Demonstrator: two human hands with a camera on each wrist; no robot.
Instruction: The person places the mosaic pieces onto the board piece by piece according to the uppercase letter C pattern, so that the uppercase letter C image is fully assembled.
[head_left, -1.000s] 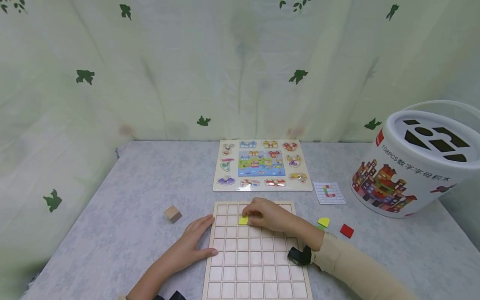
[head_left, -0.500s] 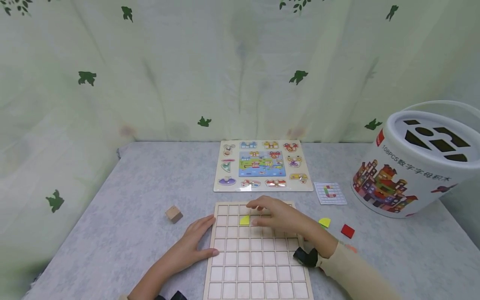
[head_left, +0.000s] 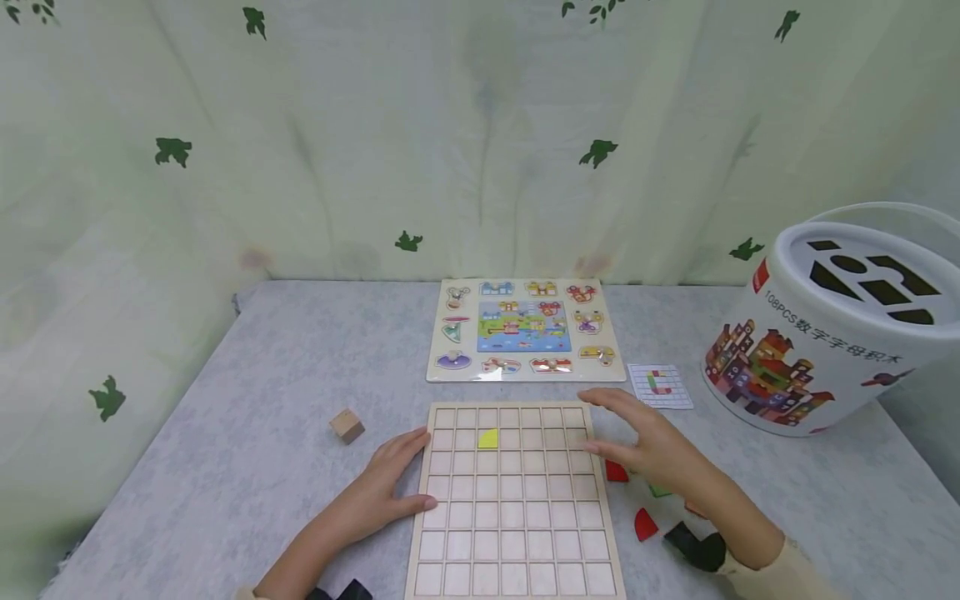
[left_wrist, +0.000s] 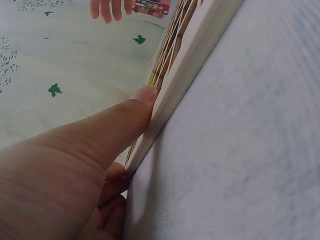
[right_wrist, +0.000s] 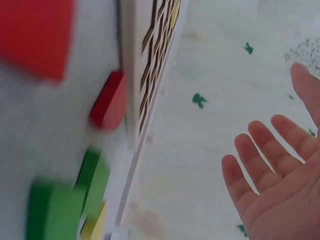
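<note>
A wooden grid board (head_left: 513,500) lies on the grey table with one yellow quarter-round piece (head_left: 488,438) set in a cell near its far left. My left hand (head_left: 390,483) rests flat against the board's left edge (left_wrist: 172,85), thumb pressed to it. My right hand (head_left: 645,442) hovers with straight fingers over the table just off the board's right edge, holding nothing. Under and beside it lie loose red pieces (head_left: 646,524) (right_wrist: 109,102) and green pieces (right_wrist: 60,207).
A picture peg puzzle (head_left: 525,331) lies at the back. A small pattern card (head_left: 659,385) and a large white block bucket (head_left: 832,321) stand at the right. A plain wooden cube (head_left: 347,426) sits to the left. Leaf-printed curtains surround the table.
My right hand let go of the yellow piece in its cell and moved right, off the board to the loose pieces. The left hand stayed put.
</note>
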